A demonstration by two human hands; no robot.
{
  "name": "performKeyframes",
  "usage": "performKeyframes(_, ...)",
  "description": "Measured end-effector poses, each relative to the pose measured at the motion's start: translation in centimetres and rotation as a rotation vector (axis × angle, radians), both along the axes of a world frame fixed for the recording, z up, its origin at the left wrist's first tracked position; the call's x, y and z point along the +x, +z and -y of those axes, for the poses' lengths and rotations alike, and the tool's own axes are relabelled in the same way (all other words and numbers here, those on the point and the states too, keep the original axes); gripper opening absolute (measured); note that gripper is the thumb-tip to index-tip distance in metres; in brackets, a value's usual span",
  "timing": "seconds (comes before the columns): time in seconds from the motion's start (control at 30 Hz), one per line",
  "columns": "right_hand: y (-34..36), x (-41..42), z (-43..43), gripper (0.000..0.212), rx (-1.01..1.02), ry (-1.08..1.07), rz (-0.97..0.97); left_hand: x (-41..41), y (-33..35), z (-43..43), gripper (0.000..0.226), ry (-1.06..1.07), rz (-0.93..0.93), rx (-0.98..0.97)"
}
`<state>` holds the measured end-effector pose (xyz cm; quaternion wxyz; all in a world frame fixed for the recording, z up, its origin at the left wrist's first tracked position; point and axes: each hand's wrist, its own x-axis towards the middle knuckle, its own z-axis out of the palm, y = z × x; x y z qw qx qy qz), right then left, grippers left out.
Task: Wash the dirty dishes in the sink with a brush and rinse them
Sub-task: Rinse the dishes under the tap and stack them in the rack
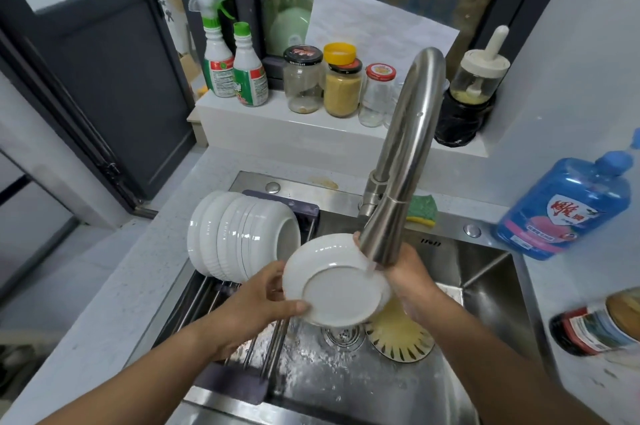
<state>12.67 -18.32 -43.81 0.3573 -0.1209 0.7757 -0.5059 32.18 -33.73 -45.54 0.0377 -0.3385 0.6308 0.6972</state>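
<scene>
Bare forearms reach in from the bottom edge over the steel sink (pixel 485 272), whose floor is wet and flecked with foam. On the left, a rack (pixel 211 300) spans the basin and carries a row of white bowls (pixel 239 234) tipped on their sides. A green and yellow sponge (pixel 424 210) lies on the back ledge behind the tap (pixel 401 165), and a blue soap bottle (pixel 568 206) stands at the right. A yellow slotted cover (pixel 401 338) rests beside the drain. The tap's spout crosses in front of the right hand (pixel 405 282) and hides most of its fingers.

The plate (pixel 334 289) is white and glossy, held tilted above the drain with its underside towards the camera; a thin stream of water strikes its upper right rim.

The left hand (pixel 256 303) grips the left edge, thumb pressed on the underside and fingers curled behind. The right hand holds the opposite edge, one fingertip showing over the top rim.
</scene>
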Motion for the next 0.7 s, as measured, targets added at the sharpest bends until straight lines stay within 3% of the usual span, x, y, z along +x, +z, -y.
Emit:
performKeyframes(0.17, -4.9, 1.5, 0.6, 0.023, 0.031, -0.309, 0.215, 0.5, 0.7, 0.5, 0.071, 0.101, 0.006, -0.300)
performKeyframes(0.3, -6.4, 4.7, 2.6, 0.030, -0.135, -0.547, 0.475, 0.3, 3.1, 1.7, 0.064, 0.078, 0.068, -0.515)
performKeyframes(0.43, -5.4, 9.2, 4.9, 0.058, -0.223, -0.548, 0.642, -0.9, 6.6, 3.3, 0.067, -0.008, 0.157, -0.785)
performKeyframes(0.6, -3.9, 12.9, 9.4, 0.040, -0.278, -0.515, 0.849, -3.3, 9.1, 4.5, 0.065, 0.032, 0.175, -0.976)
performKeyframes(0.7, -3.8, 13.4, 11.2, 0.051, -0.318, -0.602, 0.865, -4.4, 9.5, 5.4, 0.066, 0.033, 0.194, -0.977)
